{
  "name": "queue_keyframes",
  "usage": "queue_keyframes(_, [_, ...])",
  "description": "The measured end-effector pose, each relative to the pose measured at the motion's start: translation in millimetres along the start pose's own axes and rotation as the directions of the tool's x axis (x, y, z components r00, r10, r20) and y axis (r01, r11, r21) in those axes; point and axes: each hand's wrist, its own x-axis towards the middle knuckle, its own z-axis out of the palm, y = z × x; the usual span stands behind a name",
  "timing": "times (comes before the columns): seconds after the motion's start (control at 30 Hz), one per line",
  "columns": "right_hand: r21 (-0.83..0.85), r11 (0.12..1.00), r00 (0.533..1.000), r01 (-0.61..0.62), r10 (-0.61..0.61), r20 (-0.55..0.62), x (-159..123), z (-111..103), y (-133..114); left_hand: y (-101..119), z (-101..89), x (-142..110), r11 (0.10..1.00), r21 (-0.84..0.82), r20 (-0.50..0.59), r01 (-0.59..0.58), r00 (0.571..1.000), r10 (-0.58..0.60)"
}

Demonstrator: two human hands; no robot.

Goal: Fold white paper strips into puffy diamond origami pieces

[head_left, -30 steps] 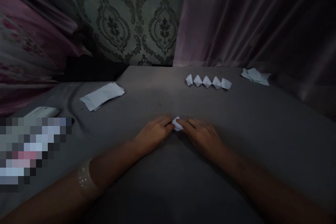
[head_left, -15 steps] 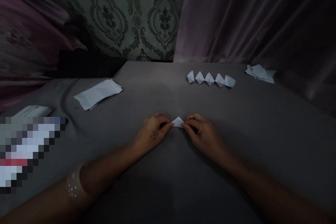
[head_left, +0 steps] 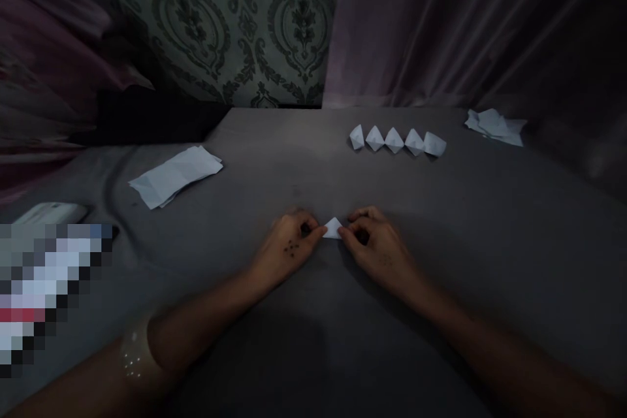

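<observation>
A small folded white paper, triangular with its peak pointing away from me, is held between my two hands just above or on the grey cloth surface. My left hand pinches its left corner between thumb and forefinger. On the opposite corner, the thumb and forefinger of my right hand are closed. Farther back stands a row of several folded white paper shapes with pointed tops.
A stack of white paper sheets lies at the left, and more loose paper pieces lie at the far right. Near the left edge are a pale object and a pixelated item. Curtains and a patterned wall rise behind.
Both hands keep their pinch on the folded paper, with slight finger shifts on its corners. The view has tilted a little, so the background things sit slightly differently.
</observation>
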Motion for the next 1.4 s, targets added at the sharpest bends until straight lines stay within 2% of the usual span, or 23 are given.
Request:
queue_keyframes(0.27, [0.004, 0.99, 0.99, -0.138, 0.138, 0.041, 6.0, -1.1, -3.2, 1.3, 0.6, 2.9, 0.997, 0.026, 0.018, 0.068, 0.998, -0.068])
queue_keyframes(0.47, [0.003, 0.982, 0.98, -0.189, 0.188, 0.056, 9.1, -3.1, -6.4, 1.7, 0.6, 2.6, 0.995, 0.033, 0.031, 0.093, 0.995, -0.094])
queue_keyframes(0.63, [0.009, 0.98, 0.979, -0.197, 0.196, 0.057, 10.3, -2.5, -4.9, 0.2, 1.4, 2.5, 0.998, 0.035, 0.024, 0.056, 0.998, -0.057])
queue_keyframes(0.83, [0.027, 0.992, 0.991, -0.126, 0.125, 0.056, 9.3, -0.3, 2.6, -4.9, 1.2, 3.6, 0.999, 0.025, 0.039, 0.039, 0.998, -0.04])
queue_keyframes(0.93, [0.011, 0.998, 0.996, -0.062, 0.061, 0.062, 8.7, -1.0, 8.3, -8.0, 0.9, 2.2, 0.997, 0.062, 0.04, -0.052, 0.998, 0.049])
queue_keyframes(1.03, [-0.042, 0.999, 0.996, 0.003, 0.001, 0.085, 9.8, -5.4, 14.2, -10.1, 1.3, 0.3, 0.963, 0.121, 0.028, -0.241, 0.97, 0.24])
queue_keyframes(1.1, [-0.062, 0.997, 0.993, 0.035, -0.028, 0.112, 11.9, -9.8, 18.4, -10.9, 1.6, -0.1, 0.906, 0.166, 0.071, -0.39, 0.921, 0.384])
queue_keyframes(1.2, [-0.036, 0.998, 0.988, 0.048, -0.042, 0.146, 15.6, -15.5, 25.2, -11.5, 0.5, 0.5, 0.787, 0.234, 0.213, -0.57, 0.82, 0.531])
queue_keyframes(1.27, [0.035, 0.999, 0.99, 0.023, -0.027, 0.136, 16.0, -17.3, 28.5, -11.4, -1.1, 1.2, 0.727, 0.288, 0.285, -0.624, 0.78, 0.557])
queue_keyframes(1.33, [0.105, 0.994, 0.997, 0.015, -0.024, 0.079, 12.1, -17.1, 28.0, -10.7, -2.8, 1.6, 0.701, 0.333, 0.32, -0.63, 0.775, 0.544])
queue_keyframes(1.4, [0.096, 0.989, 0.993, 0.112, -0.115, 0.022, 3.3, -15.2, 22.2, -9.5, -3.8, 1.5, 0.69, 0.348, 0.342, -0.634, 0.772, 0.536])
